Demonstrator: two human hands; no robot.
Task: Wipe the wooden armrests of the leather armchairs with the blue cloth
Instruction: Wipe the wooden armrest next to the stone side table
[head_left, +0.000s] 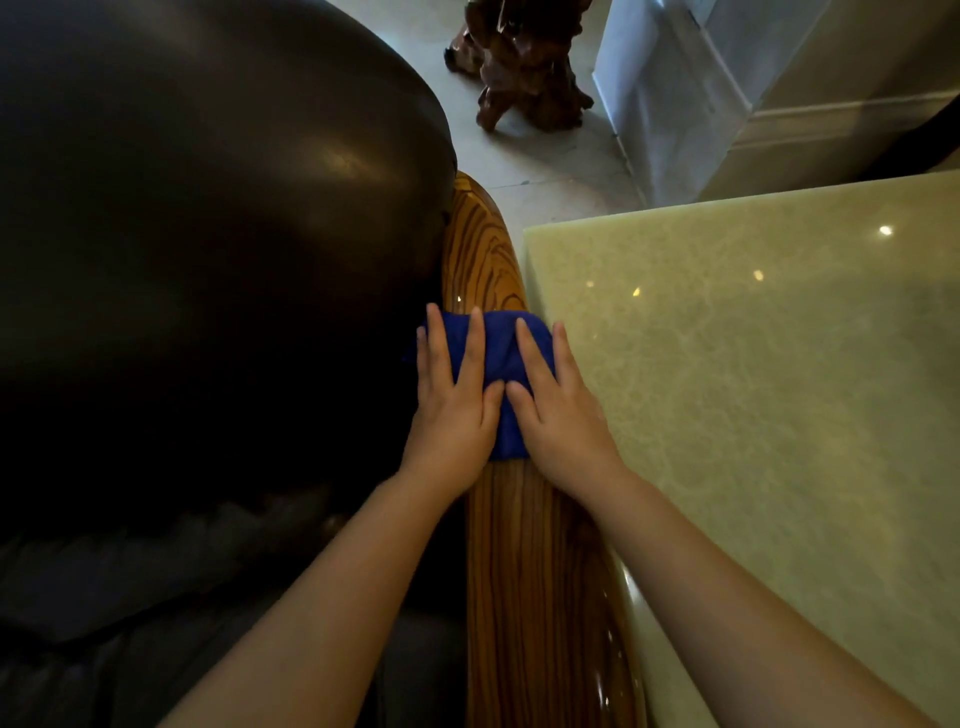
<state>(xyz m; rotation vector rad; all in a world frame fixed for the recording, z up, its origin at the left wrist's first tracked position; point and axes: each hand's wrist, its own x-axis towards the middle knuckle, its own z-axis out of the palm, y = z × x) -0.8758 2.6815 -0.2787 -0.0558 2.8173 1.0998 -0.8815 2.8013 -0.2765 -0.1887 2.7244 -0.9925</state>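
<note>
no legible text, label, brand, number or sign was found on any surface inspected; nothing readable is carried by the furniture, the cloth or the floor.

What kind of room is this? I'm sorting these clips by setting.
Probably a lounge or sitting room, home or hotel: a dark leather armchair with a glossy wooden armrest, a polished stone table beside it, and a carved wood stand on tiled floor.

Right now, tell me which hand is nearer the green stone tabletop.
Right. The right hand presses the blue cloth beside the tabletop edge; the left hand lies on the cloth's armchair side.
</note>
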